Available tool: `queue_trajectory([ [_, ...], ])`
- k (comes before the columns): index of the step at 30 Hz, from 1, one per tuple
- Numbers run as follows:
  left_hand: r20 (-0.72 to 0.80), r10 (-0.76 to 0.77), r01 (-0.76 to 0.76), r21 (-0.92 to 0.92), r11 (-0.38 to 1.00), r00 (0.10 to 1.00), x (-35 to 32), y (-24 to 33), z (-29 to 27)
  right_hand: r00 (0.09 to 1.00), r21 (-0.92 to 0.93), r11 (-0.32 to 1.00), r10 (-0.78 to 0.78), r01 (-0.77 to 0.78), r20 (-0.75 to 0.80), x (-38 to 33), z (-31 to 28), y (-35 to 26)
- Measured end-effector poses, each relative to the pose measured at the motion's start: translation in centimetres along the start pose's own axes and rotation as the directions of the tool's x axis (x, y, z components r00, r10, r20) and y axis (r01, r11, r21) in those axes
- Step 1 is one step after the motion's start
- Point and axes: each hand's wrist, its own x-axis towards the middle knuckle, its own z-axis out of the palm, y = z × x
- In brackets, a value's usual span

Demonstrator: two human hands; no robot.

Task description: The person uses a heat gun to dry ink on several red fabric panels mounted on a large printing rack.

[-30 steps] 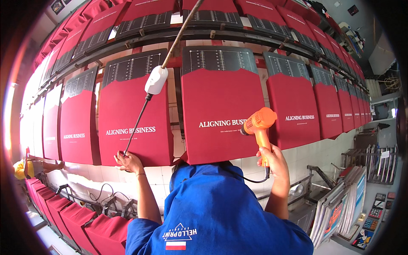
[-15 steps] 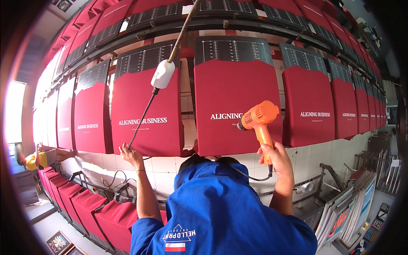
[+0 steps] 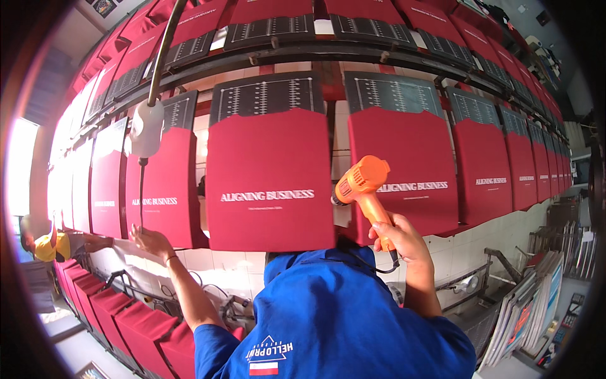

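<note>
My right hand (image 3: 404, 239) is wrapped round the handle of an orange heat gun (image 3: 366, 180). Its dark nozzle points left, above the gap between two red shirts. Out to the left, my left hand (image 3: 151, 243) has its fingers on a thin black cable (image 3: 142, 196). That cable drops from a white socket block (image 3: 146, 129) hanging at the end of a pole (image 3: 165, 50). Straight ahead, a red shirt (image 3: 271, 158) with white lettering lies flat over a dark board (image 3: 265, 95) marked with white scale lines. A similar red shirt (image 3: 404, 151) lies under the heat gun.
Rows of boards with red shirts run left and right along a dark metal rail (image 3: 252, 60). Behind me stands another row of red-covered boards (image 3: 136, 322). Framed screens (image 3: 527, 309) lean at the lower right. A person in yellow (image 3: 47, 246) is at the far left.
The boards have shifted rightward in view. My left hand, the cable and the socket block have gone left, and the pole tilts less. The heat gun has moved slightly left in my right hand.
</note>
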Motion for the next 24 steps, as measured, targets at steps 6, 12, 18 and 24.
queue_trajectory([
  [6, 0.094, -0.136, 0.132, 0.042, 0.990, 0.986, 6.1, -10.1, 6.9, 0.987, -0.053, 0.997, -0.059, 0.052, -0.151, 3.7, 11.2, 1.4],
  [12, 0.268, -0.431, 0.327, 0.357, 0.875, 0.862, 0.9, -12.5, 11.6, 0.949, -0.031, 0.998, -0.061, 0.054, -0.310, 4.1, 15.7, 0.9],
  [18, 0.288, -0.458, 0.340, 0.377, 0.861, 0.841, 1.2, -12.2, 12.1, 0.929, -0.044, 0.998, -0.063, 0.051, -0.365, 4.6, 17.2, 1.2],
  [24, 0.290, -0.526, 0.389, 0.417, 0.821, 0.799, 2.3, -11.4, 11.1, 0.925, -0.024, 0.997, -0.072, 0.068, -0.373, 4.5, 16.8, 2.4],
])
